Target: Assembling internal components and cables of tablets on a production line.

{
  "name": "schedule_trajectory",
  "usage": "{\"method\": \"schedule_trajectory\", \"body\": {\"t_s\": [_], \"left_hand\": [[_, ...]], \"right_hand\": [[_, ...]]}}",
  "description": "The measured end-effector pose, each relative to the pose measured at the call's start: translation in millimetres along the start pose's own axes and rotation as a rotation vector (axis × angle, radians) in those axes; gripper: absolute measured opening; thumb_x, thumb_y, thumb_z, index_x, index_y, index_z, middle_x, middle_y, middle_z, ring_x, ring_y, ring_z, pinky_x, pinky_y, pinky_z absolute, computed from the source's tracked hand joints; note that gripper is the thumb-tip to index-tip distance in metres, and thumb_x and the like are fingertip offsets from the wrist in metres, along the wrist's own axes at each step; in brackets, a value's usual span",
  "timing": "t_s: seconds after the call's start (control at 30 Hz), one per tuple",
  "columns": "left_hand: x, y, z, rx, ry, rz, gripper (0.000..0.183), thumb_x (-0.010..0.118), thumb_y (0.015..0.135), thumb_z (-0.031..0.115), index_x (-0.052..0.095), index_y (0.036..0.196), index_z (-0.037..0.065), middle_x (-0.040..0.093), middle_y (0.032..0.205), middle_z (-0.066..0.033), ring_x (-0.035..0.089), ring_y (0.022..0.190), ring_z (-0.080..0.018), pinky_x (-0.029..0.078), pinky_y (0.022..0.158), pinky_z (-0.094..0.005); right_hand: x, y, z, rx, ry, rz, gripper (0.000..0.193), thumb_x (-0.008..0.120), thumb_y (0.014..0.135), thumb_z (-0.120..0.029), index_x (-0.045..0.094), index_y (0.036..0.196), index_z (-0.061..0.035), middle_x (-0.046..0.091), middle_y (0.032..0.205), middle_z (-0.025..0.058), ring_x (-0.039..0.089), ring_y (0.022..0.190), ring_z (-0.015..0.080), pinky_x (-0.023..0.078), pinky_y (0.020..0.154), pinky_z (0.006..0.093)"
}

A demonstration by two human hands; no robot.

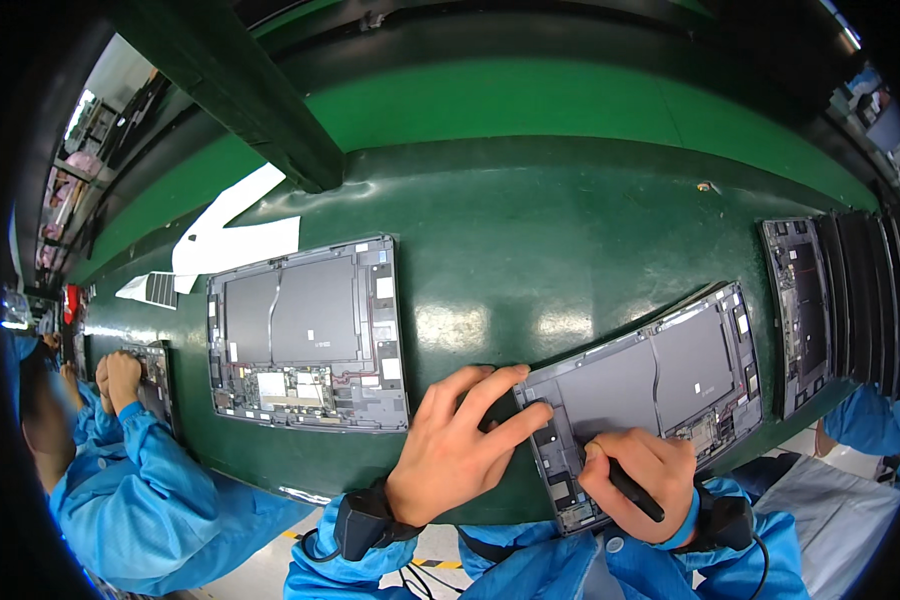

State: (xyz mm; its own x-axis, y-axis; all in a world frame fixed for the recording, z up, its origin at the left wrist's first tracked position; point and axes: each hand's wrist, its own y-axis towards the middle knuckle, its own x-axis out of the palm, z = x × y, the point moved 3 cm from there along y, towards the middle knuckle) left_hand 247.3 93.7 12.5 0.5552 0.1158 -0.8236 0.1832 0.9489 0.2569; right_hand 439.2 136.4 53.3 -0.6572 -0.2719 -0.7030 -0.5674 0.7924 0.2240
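Observation:
An opened tablet (610, 385) with a grey battery and exposed circuit board lies tilted on the green bench in front of me. My left hand (455, 445) rests at its left edge, fingers spread, with fingertips touching the frame. My right hand (645, 472) is closed around a slim black tool (634, 494) over the tablet's lower left part. The tool's working end is hidden by my fingers, so its exact kind cannot be told. A second opened tablet (305, 310) lies flat to the left, touched by neither hand.
Several dark tablets (860, 300) stand in a row at the right, with one open unit (800, 300) in front. White sheets (240, 245) lie at the back left beside a dark post (260, 110). A co-worker in a blue smock (150, 500) works at the far left.

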Motion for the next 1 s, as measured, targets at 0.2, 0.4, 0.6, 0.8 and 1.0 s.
{"method": "schedule_trajectory", "body": {"t_s": [0.2,0.4,0.6,0.8,1.0], "left_hand": [[-1,-1,-1,-0.003,0.003,-0.004,0.049,0.067,0.066,0.0,0.071,0.11,0.022,0.054,0.135,-0.0081,0.049,0.117,-0.0342,0.046,0.1,-0.0425],[0,-3,1,0.012,0.004,0.004,0.051,0.066,0.066,-0.001,0.071,0.111,0.022,0.054,0.135,-0.0091,0.048,0.118,-0.0357,0.045,0.101,-0.0438],[-3,-1,5,0.004,-0.007,0.023,0.051,0.063,0.066,-0.002,0.072,0.11,0.021,0.054,0.133,-0.0102,0.048,0.119,-0.0368,0.044,0.102,-0.0457],[5,-11,24,0.022,-0.062,0.062,0.049,0.063,0.065,0.001,0.074,0.11,0.019,0.058,0.128,-0.0105,0.05,0.117,-0.037,0.045,0.101,-0.0465],[3,-13,37,0.061,0.005,-0.006,0.049,0.062,0.067,0.004,0.076,0.111,0.021,0.058,0.128,-0.0095,0.049,0.118,-0.0349,0.043,0.103,-0.0479]], "right_hand": [[-3,-1,1,0.031,0.08,-0.039,0.016,0.074,0.079,-0.007,0.064,0.092,-0.0048,0.063,0.07,0.0066,0.062,0.053,0.0254,0.048,0.047,0.0336],[-7,-10,3,0.075,0.117,-0.071,0.016,0.073,0.079,-0.003,0.064,0.091,-0.0034,0.066,0.072,0.0081,0.065,0.056,0.0267,0.049,0.049,0.0344],[-11,-13,9,0.126,0.259,-0.028,0.011,0.073,0.079,-0.003,0.066,0.087,-0.0014,0.068,0.072,0.0102,0.067,0.058,0.0238,0.051,0.052,0.0309],[-32,-22,31,0.225,0.392,0.05,0.006,0.072,0.082,-0.003,0.07,0.086,0.0002,0.067,0.069,0.0104,0.066,0.056,0.0198,0.051,0.053,0.0299],[-26,-3,26,0.098,0.43,-0.129,0.006,0.071,0.086,-0.003,0.068,0.088,0.0016,0.065,0.074,0.0113,0.064,0.061,0.0214,0.048,0.055,0.0294]]}}
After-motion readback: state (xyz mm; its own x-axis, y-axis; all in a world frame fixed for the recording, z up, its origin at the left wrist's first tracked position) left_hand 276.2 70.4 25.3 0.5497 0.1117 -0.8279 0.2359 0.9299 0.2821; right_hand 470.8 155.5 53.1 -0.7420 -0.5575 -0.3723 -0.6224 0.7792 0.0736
